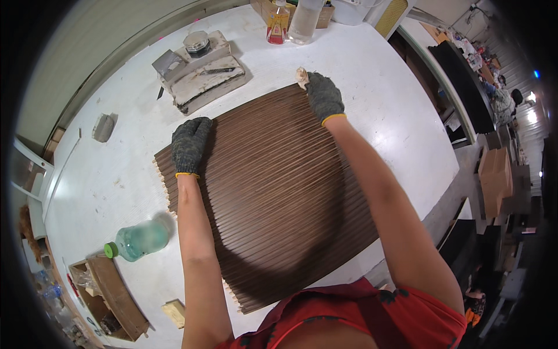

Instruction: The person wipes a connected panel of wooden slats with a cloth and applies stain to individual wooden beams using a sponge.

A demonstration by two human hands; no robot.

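A wide row of dark brown wooden strips [279, 186] lies side by side on the white table, with pale ends showing along the left edge. My left hand [192, 143], in a dark grey knitted glove with a yellow cuff, rests on the strips near their far left corner, fingers laid over the surface. At the far right end, my right hand [325, 96], gloved alike, is closed on a crumpled whitish rag [301, 77]. The rag sticks out from the fingers at the far edge of the strips. My head's shadow falls across the strips.
Beyond the strips stands a stained block [206, 87] bearing a cutter knife [218, 71] and a jar [197, 43]. A greenish bottle [142, 239] lies left, by a wooden box [110, 296]. Two bottles [278, 23] stand at the back. Cardboard [495, 180] is right, off the table.
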